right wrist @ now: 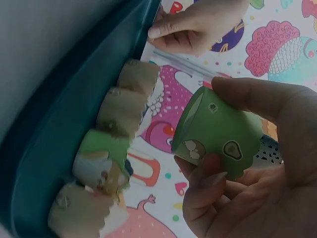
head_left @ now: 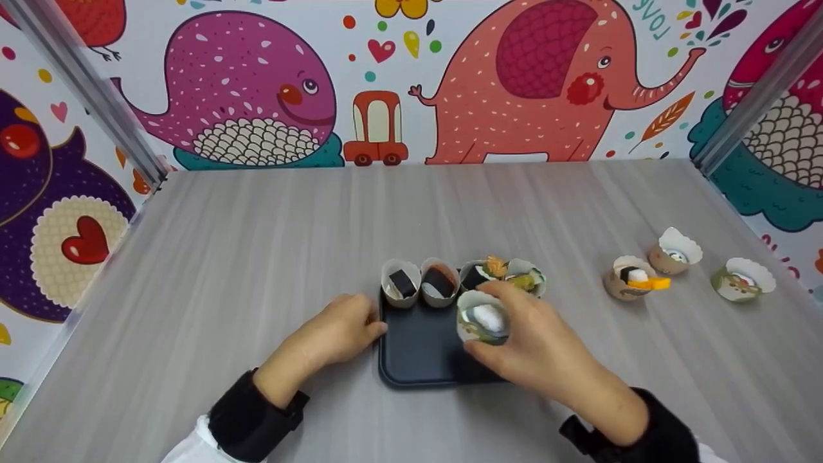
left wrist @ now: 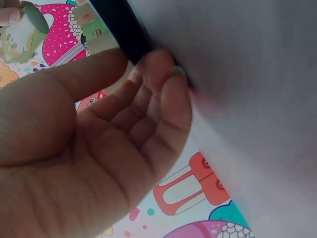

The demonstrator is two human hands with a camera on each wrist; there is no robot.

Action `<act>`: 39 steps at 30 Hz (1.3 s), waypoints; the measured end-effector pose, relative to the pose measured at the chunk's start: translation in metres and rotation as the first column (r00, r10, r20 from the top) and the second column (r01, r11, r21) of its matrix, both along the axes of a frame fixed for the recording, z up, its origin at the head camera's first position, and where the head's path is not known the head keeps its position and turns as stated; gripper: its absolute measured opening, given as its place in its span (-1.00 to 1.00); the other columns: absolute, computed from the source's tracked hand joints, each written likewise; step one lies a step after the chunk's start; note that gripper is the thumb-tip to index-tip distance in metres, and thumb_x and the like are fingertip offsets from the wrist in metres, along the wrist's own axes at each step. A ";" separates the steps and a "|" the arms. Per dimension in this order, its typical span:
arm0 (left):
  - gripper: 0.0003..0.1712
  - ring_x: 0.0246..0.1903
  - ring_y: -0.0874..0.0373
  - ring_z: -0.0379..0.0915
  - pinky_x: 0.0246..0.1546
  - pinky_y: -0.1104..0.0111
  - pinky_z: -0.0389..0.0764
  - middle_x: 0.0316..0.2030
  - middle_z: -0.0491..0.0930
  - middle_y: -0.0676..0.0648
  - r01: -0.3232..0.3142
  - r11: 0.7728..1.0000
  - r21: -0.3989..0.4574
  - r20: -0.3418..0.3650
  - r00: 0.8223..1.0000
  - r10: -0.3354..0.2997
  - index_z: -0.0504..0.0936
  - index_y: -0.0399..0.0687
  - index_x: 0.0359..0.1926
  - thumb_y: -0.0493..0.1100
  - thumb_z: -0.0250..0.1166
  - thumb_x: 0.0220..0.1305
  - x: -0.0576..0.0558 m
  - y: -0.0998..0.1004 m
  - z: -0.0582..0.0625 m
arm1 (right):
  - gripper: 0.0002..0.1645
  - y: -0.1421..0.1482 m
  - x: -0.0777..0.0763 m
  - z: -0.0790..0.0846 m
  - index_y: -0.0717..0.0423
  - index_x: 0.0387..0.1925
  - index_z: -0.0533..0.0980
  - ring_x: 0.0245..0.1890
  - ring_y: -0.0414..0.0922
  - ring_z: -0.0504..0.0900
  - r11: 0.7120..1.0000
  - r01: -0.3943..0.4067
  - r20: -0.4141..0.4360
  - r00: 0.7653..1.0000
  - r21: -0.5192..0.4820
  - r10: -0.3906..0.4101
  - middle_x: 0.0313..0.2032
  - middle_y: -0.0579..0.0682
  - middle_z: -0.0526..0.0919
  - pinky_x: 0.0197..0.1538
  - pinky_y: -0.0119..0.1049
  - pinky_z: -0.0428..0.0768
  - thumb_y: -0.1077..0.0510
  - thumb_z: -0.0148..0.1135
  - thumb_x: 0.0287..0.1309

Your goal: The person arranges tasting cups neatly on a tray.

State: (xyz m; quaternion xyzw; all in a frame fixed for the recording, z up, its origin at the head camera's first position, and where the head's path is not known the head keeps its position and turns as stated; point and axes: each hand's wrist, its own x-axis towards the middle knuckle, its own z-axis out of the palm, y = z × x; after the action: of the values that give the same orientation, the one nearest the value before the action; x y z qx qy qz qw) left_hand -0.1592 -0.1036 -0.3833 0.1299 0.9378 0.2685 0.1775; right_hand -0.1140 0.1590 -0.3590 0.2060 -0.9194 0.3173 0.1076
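My right hand (head_left: 546, 347) holds a green patterned paper cup (head_left: 469, 329) by its sides, thumb and fingers on opposite walls; a white piece shows inside. This cup is over the black tray (head_left: 418, 350), and the right wrist view shows its green wall (right wrist: 223, 131) between the fingers. At the tray's left edge, my left hand (head_left: 341, 328) pinches the rim with thumb and curled fingers, seen close in the left wrist view beside the dark tray edge (left wrist: 121, 27). Along the tray's far side stand several paper cups with sushi pieces, among them a left-end cup (head_left: 389, 297) and its neighbour (head_left: 431, 299).
Right of the tray, on the grey table (head_left: 257, 225), stand a paper cup with yellow-topped sushi (head_left: 636, 276), a pale cup (head_left: 662, 259) behind it and a green patterned cup (head_left: 726, 289). Cartoon-printed walls (head_left: 386, 64) and metal corner posts (head_left: 739, 109) border the table.
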 end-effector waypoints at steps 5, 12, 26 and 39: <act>-0.66 -0.67 0.19 0.31 -0.61 0.34 0.35 -0.69 0.39 0.05 0.018 1.000 0.005 -0.014 1.000 -0.018 0.49 -0.05 -0.66 -0.15 0.24 0.27 0.000 0.000 0.002 | -0.25 -0.017 -0.002 -0.004 0.00 0.03 0.44 -0.29 -0.34 0.55 0.999 -0.017 0.056 0.998 0.037 0.015 -0.21 -0.21 0.59 -0.24 -0.37 0.55 -0.01 0.54 -0.29; -0.61 -0.69 0.20 0.30 -0.64 0.34 0.35 -0.73 0.37 0.07 0.032 0.999 0.000 -0.017 0.999 -0.032 0.49 -0.05 -0.71 -0.14 0.25 0.26 0.000 0.000 0.001 | -0.21 -0.036 -0.007 -0.014 0.07 0.10 0.40 -0.25 -0.25 0.59 0.994 -0.054 0.133 0.990 0.091 0.042 -0.18 -0.10 0.61 -0.22 -0.29 0.56 -0.04 0.51 -0.23; -0.66 -0.66 0.19 0.34 -0.61 0.33 0.38 -0.71 0.42 0.05 0.046 0.999 0.000 -0.009 0.999 -0.046 0.53 -0.08 -0.67 -0.18 0.24 0.26 0.001 -0.003 0.002 | -0.30 -0.074 -0.007 -0.032 0.07 0.00 0.42 -0.26 -0.13 0.59 0.960 -0.157 0.155 0.980 0.233 0.122 -0.20 -0.08 0.60 -0.32 -0.16 0.56 -0.06 0.51 -0.21; -0.66 -0.63 0.18 0.33 -0.58 0.32 0.37 -0.71 0.40 0.07 0.059 0.998 0.004 -0.046 0.997 -0.059 0.54 -0.09 -0.69 -0.22 0.26 0.24 0.001 -0.004 0.000 | -0.20 -0.080 -0.006 -0.033 0.08 0.09 0.37 -0.21 -0.08 0.59 0.943 -0.189 0.155 0.976 0.275 0.151 -0.13 -0.04 0.57 -0.26 -0.13 0.55 -0.06 0.51 -0.20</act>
State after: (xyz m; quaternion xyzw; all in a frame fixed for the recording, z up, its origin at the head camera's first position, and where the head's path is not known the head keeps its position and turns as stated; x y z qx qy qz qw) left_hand -0.1582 -0.1074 -0.3831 0.1643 0.9367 0.2626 0.1633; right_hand -0.1201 0.0794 -0.3924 0.2769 -0.9396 0.2010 -0.0122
